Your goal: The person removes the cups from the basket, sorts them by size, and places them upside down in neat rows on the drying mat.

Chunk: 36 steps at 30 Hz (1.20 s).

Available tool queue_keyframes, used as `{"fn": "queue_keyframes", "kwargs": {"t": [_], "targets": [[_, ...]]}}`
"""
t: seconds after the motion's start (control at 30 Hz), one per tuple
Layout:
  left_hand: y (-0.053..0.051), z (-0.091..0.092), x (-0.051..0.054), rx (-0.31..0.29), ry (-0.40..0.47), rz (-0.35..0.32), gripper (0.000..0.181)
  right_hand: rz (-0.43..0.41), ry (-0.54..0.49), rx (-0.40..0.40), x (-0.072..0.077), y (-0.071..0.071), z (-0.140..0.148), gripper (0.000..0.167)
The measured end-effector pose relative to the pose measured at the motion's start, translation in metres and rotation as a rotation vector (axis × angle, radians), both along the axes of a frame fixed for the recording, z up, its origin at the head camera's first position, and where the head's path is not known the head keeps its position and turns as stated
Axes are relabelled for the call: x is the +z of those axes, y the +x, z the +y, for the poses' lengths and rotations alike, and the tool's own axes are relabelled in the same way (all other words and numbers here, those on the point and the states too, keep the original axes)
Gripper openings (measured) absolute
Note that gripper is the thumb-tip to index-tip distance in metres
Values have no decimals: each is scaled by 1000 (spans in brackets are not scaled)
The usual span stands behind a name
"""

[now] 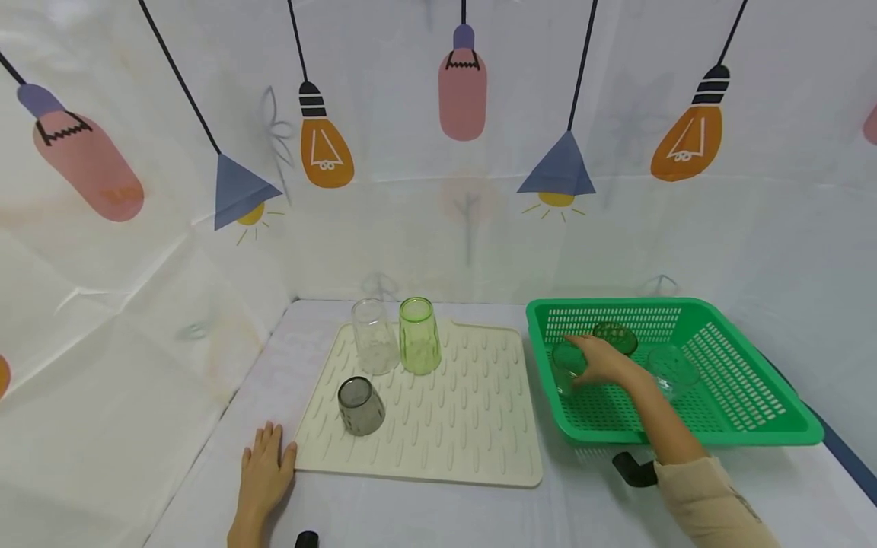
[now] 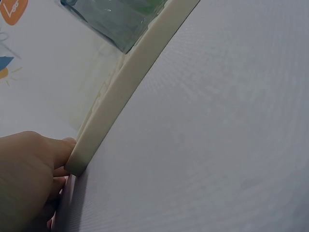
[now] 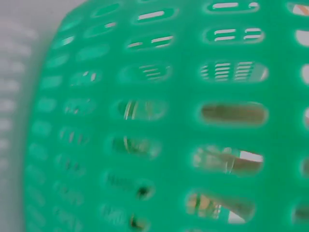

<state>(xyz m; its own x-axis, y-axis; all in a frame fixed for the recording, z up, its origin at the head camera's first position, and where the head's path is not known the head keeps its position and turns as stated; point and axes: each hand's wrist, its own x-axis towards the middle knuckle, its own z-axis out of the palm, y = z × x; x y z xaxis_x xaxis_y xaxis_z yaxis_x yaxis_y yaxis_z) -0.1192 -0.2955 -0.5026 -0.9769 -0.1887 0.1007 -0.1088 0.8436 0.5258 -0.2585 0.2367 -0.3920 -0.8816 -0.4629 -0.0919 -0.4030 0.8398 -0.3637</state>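
Observation:
My right hand (image 1: 603, 361) reaches into a green plastic basket (image 1: 767, 439), its fingers and thumb curled round a clear drinking glass (image 1: 566, 374) by the left wall. Near it in the basket are a dark green glass (image 1: 616, 336) and another clear glass (image 1: 673, 371). In the right wrist view, the perforated basket wall (image 3: 186, 96) hides the hand's grip. My left hand (image 1: 265, 473) lies flat on the table, thumb against the front left corner of a cream drying mat (image 1: 473, 426). In the left wrist view, that hand (image 2: 29, 174) touches the mat's edge (image 2: 116, 104).
On the mat stand a tall clear glass (image 1: 375, 342), a light green glass (image 1: 419, 339) and a short grey glass (image 1: 361, 407). A white cloth (image 1: 171, 266) printed with lamps hangs behind and to the left. The basket takes up the table's right side.

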Motion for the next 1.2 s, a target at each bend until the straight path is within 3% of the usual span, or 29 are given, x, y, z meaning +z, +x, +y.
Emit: {"fn": "queue_keyframes", "kwargs": {"t": [0.17,0.5,0.7,0.8,0.87,1.03,1.2], "targets": [[0,-1,2,0,16,-30,54,-42,-76,-4,-4,8,7,88],[2,1,8,23,87,-79,54,-26,-206,8,-12,28,13,80],[5,8,12,89,142,-83,52,-25,-372,-9,-16,38,19,77],[8,14,14,145,135,11,48,6,-452,-16,-18,42,21,75],[10,18,16,169,139,125,43,24,-499,-17,-18,46,22,73],[14,28,21,149,159,411,32,58,-655,-39,-16,54,22,72],[13,36,27,139,164,556,26,70,-834,-63,-15,57,20,74]]}}
